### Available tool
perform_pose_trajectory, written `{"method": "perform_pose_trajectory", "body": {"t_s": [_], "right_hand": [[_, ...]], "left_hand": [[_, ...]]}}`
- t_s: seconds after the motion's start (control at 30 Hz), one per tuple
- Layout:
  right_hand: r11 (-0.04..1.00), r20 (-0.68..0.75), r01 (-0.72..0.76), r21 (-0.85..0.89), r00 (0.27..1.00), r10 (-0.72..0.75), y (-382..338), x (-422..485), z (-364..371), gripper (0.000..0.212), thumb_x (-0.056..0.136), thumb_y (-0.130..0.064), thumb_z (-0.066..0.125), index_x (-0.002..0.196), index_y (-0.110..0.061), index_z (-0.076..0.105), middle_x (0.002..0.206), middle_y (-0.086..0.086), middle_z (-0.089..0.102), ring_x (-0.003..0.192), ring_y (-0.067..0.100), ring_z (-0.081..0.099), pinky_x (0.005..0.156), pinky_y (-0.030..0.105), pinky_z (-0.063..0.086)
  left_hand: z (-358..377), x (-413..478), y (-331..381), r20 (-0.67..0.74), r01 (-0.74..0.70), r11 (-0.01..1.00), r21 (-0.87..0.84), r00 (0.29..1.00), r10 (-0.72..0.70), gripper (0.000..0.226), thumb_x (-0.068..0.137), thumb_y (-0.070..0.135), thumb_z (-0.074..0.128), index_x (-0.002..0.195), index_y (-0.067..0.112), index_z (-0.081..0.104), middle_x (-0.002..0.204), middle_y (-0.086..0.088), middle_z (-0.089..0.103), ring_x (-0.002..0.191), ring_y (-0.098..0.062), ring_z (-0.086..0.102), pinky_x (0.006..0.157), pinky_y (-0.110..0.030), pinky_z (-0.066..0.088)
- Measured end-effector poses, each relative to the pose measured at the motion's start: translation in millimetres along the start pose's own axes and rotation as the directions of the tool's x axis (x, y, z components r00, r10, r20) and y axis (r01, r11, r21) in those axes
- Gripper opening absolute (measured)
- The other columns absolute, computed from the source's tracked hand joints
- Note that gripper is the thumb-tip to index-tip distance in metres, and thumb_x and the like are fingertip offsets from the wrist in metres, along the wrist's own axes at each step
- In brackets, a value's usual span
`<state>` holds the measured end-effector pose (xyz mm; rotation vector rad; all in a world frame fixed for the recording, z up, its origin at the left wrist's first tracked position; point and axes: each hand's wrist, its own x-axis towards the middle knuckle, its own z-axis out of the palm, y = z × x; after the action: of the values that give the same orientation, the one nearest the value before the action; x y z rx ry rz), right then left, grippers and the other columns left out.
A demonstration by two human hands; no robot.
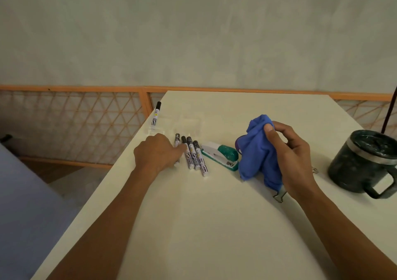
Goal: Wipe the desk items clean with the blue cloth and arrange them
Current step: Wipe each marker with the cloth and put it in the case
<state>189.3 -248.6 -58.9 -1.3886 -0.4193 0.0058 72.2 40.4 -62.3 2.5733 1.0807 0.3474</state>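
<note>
My right hand [294, 157] grips the bunched blue cloth [258, 153] above the white desk [204, 215]. Something purple shows at the cloth's left edge. My left hand [158, 153] lies over the left end of a row of several black-and-white markers [194, 154], fingertips touching them. One more marker [155, 115] lies apart near the desk's far left edge. A white and green stapler [221, 154] sits between the marker row and the cloth. A metal binder clip [279, 195] lies under my right wrist.
A dark mug with a handle [363, 161] stands at the right edge. A small metal ring [314, 169] lies beside it. An orange lattice railing [86, 118] runs behind and to the left of the desk, which drops off on its left side.
</note>
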Motion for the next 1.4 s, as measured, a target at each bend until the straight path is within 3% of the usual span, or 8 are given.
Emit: {"method": "perform_pose_trajectory", "body": {"t_s": [0.17, 0.47, 0.77, 0.93, 1.03, 1.13, 1.27, 1.4], "right_hand": [[1.000, -0.028, -0.001, 0.012, 1.000, 0.002, 0.3, 0.9, -2.5, 0.023, 0.105, -0.032, 0.067, 0.122, -0.019, 0.077, 0.122, -0.017, 0.076, 0.109, -0.002, 0.072, 0.093, 0.019, 0.055], [0.984, -0.100, 0.165, -0.074, 0.980, -0.172, 2.4, 3.8, -5.2, 0.023, 0.102, -0.026, 0.074, 0.124, -0.022, 0.071, 0.122, -0.014, 0.072, 0.116, 0.010, 0.070, 0.095, 0.026, 0.059], [0.964, -0.089, 0.174, -0.201, 0.977, -0.195, 4.4, -5.8, 1.3, 0.025, 0.104, -0.046, 0.066, 0.126, -0.038, 0.076, 0.133, -0.018, 0.066, 0.126, 0.002, 0.062, 0.104, 0.025, 0.052], [0.964, -0.077, 0.191, -0.182, 0.975, -0.208, 4.4, -6.3, 8.6, 0.022, 0.102, -0.040, 0.074, 0.123, -0.041, 0.073, 0.131, -0.018, 0.068, 0.108, 0.019, 0.071, 0.095, 0.045, 0.059], [0.974, -0.157, 0.200, -0.103, 0.964, -0.214, -0.2, -4.0, 11.0, 0.025, 0.101, -0.032, 0.076, 0.124, -0.030, 0.067, 0.124, -0.022, 0.069, 0.112, 0.010, 0.071, 0.095, 0.028, 0.057], [0.986, -0.230, 0.162, -0.043, 0.959, -0.167, 1.2, -0.1, 13.0, 0.023, 0.106, -0.036, 0.068, 0.128, -0.032, 0.061, 0.122, -0.025, 0.068, 0.119, 0.003, 0.067, 0.098, 0.033, 0.059], [0.990, -0.152, 0.138, -0.035, 0.978, -0.142, 3.6, 1.5, 10.9, 0.029, 0.105, -0.038, 0.069, 0.133, -0.035, 0.060, 0.128, -0.021, 0.070, 0.125, 0.002, 0.066, 0.100, 0.031, 0.059], [0.985, -0.055, 0.157, -0.076, 0.985, -0.162, 1.7, 2.4, 7.2, 0.040, 0.097, -0.036, 0.079, 0.134, -0.037, 0.062, 0.128, -0.024, 0.069, 0.125, 0.002, 0.066, 0.098, 0.020, 0.056]], "left_hand": [[-13.2, -16.7, 26.0, -0.209, -0.183, 0.956, -0.231, 0.969, 0.135, 0.035, 0.078, 0.064, 0.069, 0.071, 0.030, 0.071, 0.069, 0.015, 0.072, 0.075, -0.012, 0.069, 0.073, -0.032, 0.055], [27.9, -45.2, 104.8, -0.164, -0.447, 0.643, -0.622, 0.877, 0.451, 0.014, 0.094, 0.040, 0.082, 0.094, 0.029, 0.073, 0.082, 0.018, 0.074, 0.068, -0.012, 0.069, 0.071, -0.041, 0.062], [48.2, -55.8, 110.8, -0.290, -0.545, 0.575, -0.610, 0.829, 0.478, 0.013, 0.104, 0.038, 0.072, 0.110, 0.026, 0.070, 0.095, 0.022, 0.073, 0.083, -0.012, 0.068, 0.069, -0.025, 0.055], [49.0, -57.0, 103.2, -0.312, -0.556, 0.569, -0.606, 0.824, 0.474, 0.014, 0.104, 0.038, 0.072, 0.110, 0.025, 0.071, 0.094, 0.018, 0.074, 0.086, -0.015, 0.070, 0.072, -0.023, 0.055], [48.7, -57.4, 102.1, -0.331, -0.581, 0.545, -0.604, 0.805, 0.491, 0.013, 0.104, 0.036, 0.073, 0.111, 0.025, 0.071, 0.095, 0.017, 0.075, 0.086, -0.016, 0.070, 0.072, -0.023, 0.055], [52.6, -55.9, 99.8, -0.330, -0.593, 0.534, -0.603, 0.795, 0.509, 0.012, 0.103, 0.035, 0.074, 0.110, 0.025, 0.072, 0.096, 0.015, 0.074, 0.085, -0.018, 0.069, 0.073, -0.030, 0.056], [56.5, -55.0, 96.8, -0.318, -0.585, 0.532, -0.612, 0.798, 0.512, 0.010, 0.103, 0.034, 0.074, 0.109, 0.026, 0.071, 0.096, 0.016, 0.074, 0.084, -0.018, 0.069, 0.074, -0.032, 0.056], [55.7, -54.0, 94.6, -0.328, -0.595, 0.553, -0.583, 0.795, 0.511, 0.010, 0.103, 0.038, 0.072, 0.107, 0.029, 0.070, 0.096, 0.019, 0.074, 0.084, -0.017, 0.069, 0.069, -0.022, 0.051]]}}
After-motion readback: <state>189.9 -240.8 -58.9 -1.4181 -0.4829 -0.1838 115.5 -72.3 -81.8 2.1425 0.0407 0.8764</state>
